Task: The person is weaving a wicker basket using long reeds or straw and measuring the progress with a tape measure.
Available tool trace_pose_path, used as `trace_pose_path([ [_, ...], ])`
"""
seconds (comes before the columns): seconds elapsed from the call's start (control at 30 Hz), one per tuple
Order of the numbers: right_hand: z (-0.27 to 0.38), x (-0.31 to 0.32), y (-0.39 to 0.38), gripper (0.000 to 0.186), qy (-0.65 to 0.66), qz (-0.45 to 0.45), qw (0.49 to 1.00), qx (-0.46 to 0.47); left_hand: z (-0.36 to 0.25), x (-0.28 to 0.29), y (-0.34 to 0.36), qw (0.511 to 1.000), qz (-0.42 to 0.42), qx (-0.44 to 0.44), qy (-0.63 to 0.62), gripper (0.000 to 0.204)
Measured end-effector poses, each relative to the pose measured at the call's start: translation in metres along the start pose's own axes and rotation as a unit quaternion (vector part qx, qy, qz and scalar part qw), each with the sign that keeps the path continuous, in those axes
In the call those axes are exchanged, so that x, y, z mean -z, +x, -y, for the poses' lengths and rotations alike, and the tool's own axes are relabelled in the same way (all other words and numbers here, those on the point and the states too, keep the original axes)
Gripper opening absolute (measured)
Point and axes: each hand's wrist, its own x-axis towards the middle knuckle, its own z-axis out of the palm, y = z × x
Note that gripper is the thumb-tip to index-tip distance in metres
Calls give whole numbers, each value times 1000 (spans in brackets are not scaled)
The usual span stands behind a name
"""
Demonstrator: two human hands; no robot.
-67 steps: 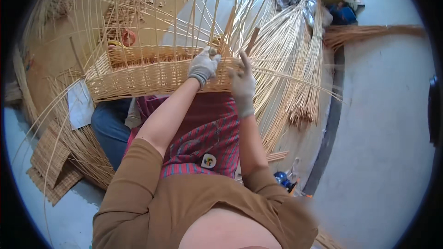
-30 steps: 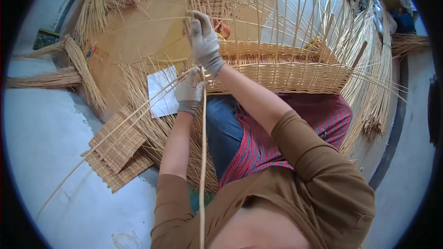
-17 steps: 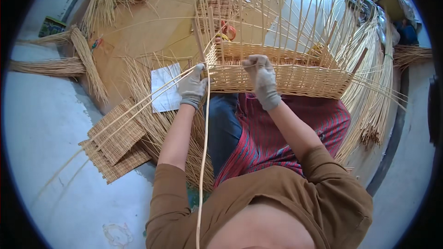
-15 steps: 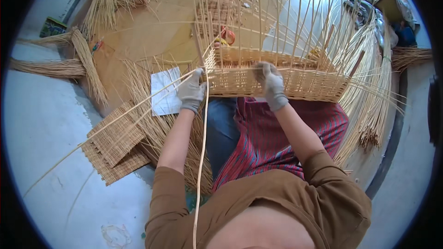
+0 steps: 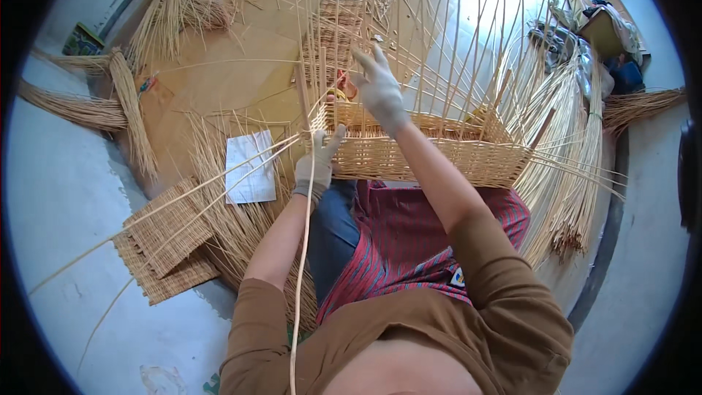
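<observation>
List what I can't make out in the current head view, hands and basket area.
- Head view: most of the wicker basket's lower inside, hidden by its front wall.
- Head view: near end of the long cane, cut off by the bottom edge.
- Head view: the left hand's exact grip, partly covered by that cane.
- Head view: any marks on the white sheet, too small and crossed by strands.

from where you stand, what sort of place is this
Most likely a small basket-weaving workshop, though it could be a work area in a home. A partly woven basket, a large bundle of pale canes to its right and flat woven panels at the lower left suggest it.
</observation>
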Motion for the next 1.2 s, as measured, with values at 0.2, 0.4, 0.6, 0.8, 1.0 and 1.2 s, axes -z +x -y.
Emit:
trace_pose_path([
  [0.2, -105, 57, -53, 62, 436, -57, 886, -147, -9, -3, 4, 999, 21, 0, 38, 78],
  [0.4, -126, 107, -135, 17, 276, -149, 909, -274, -80, 12, 27, 991, -30, -125, -28, 79],
  [0.6, -97, 87, 20, 46, 22, -39, 999, 0, -131, -34, 33, 995, -10, -23, -98, 90],
  [0.8, -170, 172, -158, 20, 317, -171, 893, -269, -131, -41, 30, 985, -90, -78, 128, 50],
  [1.0, -124, 170, -37, 40, -88, -75, 990, 86, -212, -54, 35, 997, -16, -78, -19, 89],
  [1.2, -201, 223, -112, 54, 298, -196, 927, -117, -209, -69, 44, 988, -68, -117, 72, 65],
])
